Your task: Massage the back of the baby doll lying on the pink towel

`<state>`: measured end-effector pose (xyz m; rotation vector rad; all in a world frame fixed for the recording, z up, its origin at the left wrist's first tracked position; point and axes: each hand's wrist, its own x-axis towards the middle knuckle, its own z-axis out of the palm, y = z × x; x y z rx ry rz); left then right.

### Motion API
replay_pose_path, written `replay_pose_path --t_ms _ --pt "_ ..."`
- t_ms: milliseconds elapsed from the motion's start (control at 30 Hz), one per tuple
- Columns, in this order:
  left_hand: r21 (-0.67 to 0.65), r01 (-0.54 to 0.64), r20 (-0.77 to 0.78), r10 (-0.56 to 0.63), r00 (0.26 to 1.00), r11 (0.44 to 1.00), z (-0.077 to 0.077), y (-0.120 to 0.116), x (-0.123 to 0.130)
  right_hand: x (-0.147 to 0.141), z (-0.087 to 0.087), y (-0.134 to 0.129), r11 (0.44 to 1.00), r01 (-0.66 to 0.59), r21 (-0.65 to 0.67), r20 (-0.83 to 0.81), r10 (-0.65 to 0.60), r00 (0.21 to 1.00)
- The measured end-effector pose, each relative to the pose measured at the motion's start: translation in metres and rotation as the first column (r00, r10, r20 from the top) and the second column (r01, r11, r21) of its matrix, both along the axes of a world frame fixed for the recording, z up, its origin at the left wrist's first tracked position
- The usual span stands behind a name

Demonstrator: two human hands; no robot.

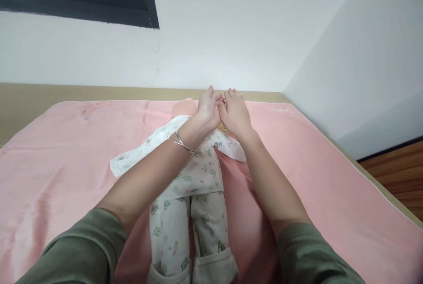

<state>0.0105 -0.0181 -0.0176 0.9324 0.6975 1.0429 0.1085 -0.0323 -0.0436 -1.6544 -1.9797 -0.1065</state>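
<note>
A doll in white pyjamas (198,176) with small green and brown prints lies on a pink sheet (82,143), its trouser legs toward me. Part of its bare head (182,108) shows beside my left wrist. My left hand (210,106) is above the doll's upper end, palm turned up, fingers apart, and a silver bracelet circles that wrist. Close against it on the right, my right hand (234,112) is back up with its fingers stretched forward. The fingertips of both hands meet or nearly meet. Neither hand shows anything held.
Behind the sheet runs a tan surface edge (99,91) against a white wall (214,28). A dark-framed window (82,6) is at the upper left. Brown wood (396,178) shows at the right edge, below the side wall.
</note>
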Motion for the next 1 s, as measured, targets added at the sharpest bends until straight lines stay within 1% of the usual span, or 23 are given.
replay_pose_path --t_ms 100,167,267,367,500,567,667,733,800,867,933,967,1000 --pt "-0.038 0.031 0.059 -0.029 0.998 0.999 0.001 -0.005 -0.007 0.000 0.001 -0.002 0.999 -0.014 0.045 0.020 0.014 1.000" --pt "-0.028 0.020 0.060 -0.018 0.998 0.999 0.000 -0.007 -0.015 0.000 0.002 -0.002 0.998 -0.011 0.060 0.032 0.010 0.999" --pt "-0.040 -0.010 0.036 0.011 0.999 0.999 -0.001 -0.015 -0.029 -0.003 0.004 -0.001 0.997 0.045 0.070 0.059 -0.049 0.997" --pt "-0.141 -0.015 0.052 0.022 0.998 0.990 -0.004 -0.037 -0.046 -0.012 0.007 0.001 0.991 0.110 0.073 0.094 -0.117 0.989" --pt "-0.339 0.025 0.040 -0.012 0.999 0.941 -0.006 -0.076 -0.065 -0.026 0.012 0.001 0.982 0.176 0.067 0.134 -0.183 0.974" --pt "-0.385 0.056 0.035 -0.046 0.998 0.921 -0.005 -0.089 -0.074 -0.030 0.013 -0.001 0.979 0.200 0.047 0.142 -0.205 0.968" --pt "-0.385 0.103 0.044 -0.093 0.995 0.917 -0.001 -0.101 -0.084 -0.030 0.011 -0.002 0.978 0.209 0.021 0.146 -0.210 0.967" --pt "-0.382 0.105 0.050 -0.093 0.994 0.918 0.002 -0.105 -0.088 -0.027 0.010 -0.002 0.980 0.199 0.001 0.150 -0.197 0.969" --pt "-0.385 0.085 0.054 -0.069 0.996 0.919 0.005 -0.110 -0.089 -0.025 0.012 -0.004 0.980 0.192 -0.059 0.143 -0.182 0.973" --pt "-0.388 0.057 0.046 -0.042 0.998 0.920 0.008 -0.115 -0.088 -0.026 0.018 -0.011 0.975 0.182 -0.126 0.105 -0.170 0.980" --pt "-0.375 0.057 0.052 -0.041 0.998 0.925 0.011 -0.119 -0.086 -0.035 0.026 -0.026 0.983 0.108 -0.148 0.039 -0.104 0.994" --pt "-0.354 0.069 0.070 -0.047 0.996 0.933 0.014 -0.121 -0.085 -0.042 0.029 -0.036 0.990 0.046 -0.134 0.004 -0.046 0.999" --pt "-0.323 0.082 0.098 -0.053 0.994 0.943 0.018 -0.122 -0.086 -0.052 0.032 -0.048 0.992 -0.048 -0.115 -0.023 0.046 0.999"
